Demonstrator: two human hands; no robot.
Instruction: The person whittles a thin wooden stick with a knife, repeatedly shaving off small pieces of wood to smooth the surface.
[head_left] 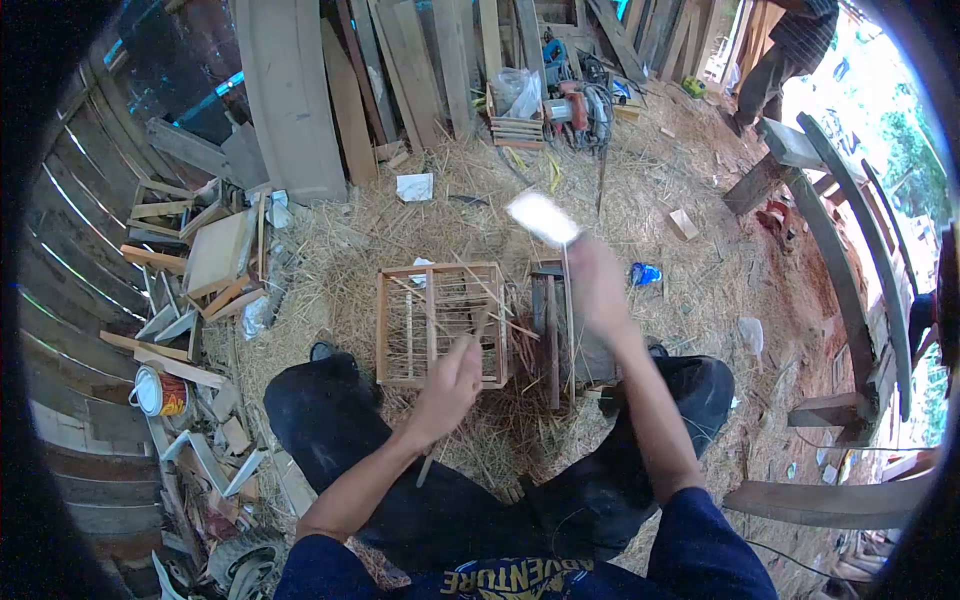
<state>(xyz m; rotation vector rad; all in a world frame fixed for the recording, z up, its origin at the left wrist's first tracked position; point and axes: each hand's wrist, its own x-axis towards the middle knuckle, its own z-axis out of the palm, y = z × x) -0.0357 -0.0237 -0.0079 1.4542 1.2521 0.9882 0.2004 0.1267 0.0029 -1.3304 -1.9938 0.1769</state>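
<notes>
Left hand (452, 388): one, fingers closed round a stick (481, 322), upper end over the cage (431, 322). Right hand (600, 290): one, fingers closed on a tool (543, 219), head lost in glare, raised beyond the block (552, 345). Cage: wooden, barred, on the straw-strewn floor (330, 245), left of the block.

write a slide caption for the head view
Left hand holding a thin stick at a barred wooden frame, right hand holding a glare-whitened tool.

A labelled can (172, 392) sits at left, tall planks (290, 100) lean far off, and curved beams (879, 240) stand at right
</notes>
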